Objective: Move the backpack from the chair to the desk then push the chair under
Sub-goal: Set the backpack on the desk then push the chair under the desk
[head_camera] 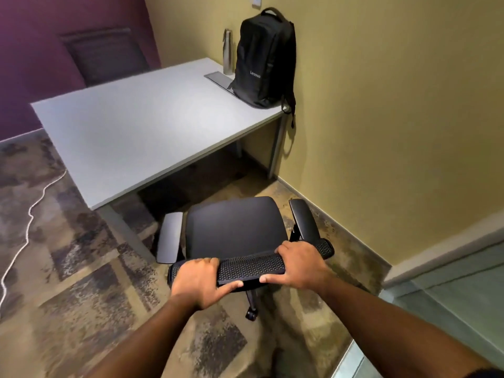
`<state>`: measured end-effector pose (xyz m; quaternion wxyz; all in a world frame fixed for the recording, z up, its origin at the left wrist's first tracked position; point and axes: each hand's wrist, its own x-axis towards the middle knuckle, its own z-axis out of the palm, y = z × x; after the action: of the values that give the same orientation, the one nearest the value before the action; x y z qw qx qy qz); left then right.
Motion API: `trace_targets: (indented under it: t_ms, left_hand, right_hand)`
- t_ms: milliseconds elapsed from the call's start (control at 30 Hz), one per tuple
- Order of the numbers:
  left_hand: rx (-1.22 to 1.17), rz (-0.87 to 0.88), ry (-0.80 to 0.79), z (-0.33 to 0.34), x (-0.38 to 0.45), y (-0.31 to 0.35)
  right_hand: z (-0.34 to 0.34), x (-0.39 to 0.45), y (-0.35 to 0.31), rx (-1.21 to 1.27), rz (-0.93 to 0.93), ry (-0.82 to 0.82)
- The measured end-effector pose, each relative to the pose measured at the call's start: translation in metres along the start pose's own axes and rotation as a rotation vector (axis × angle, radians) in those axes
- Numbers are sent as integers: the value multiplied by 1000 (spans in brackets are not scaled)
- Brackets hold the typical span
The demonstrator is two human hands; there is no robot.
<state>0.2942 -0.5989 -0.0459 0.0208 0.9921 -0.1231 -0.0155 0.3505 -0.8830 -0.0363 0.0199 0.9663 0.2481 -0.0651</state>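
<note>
While both hands hold its backrest, the black chair [234, 227] faces the desk [136, 126].

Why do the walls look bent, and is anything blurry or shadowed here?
Head view: the wide-angle lens bows the wall and desk edges; the far chair behind the desk looks soft; the backpack casts a shadow on the wall; both hands on the chair back look fairly sharp.

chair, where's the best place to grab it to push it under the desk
Grip the top edge of the mesh backrest from behind, as the left hand and right hand do now. The chair faces the desk, and the backrest's wide bar takes both hands.
</note>
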Motion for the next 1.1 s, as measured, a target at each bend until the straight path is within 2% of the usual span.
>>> trace_targets:
  t_ms: [367,800,1100]
  left_hand:
    - [-54,-181,0,7,90,59]
    - [-41,-316,18,9,184,95]
    - [-40,-442,75,14,233,133]
  right_hand:
    - [-18,67,112,-29,-163,-29]
    - [-33,158,203,-115,-270,-84]
    - [-31,200,265,-101,-399,-26]
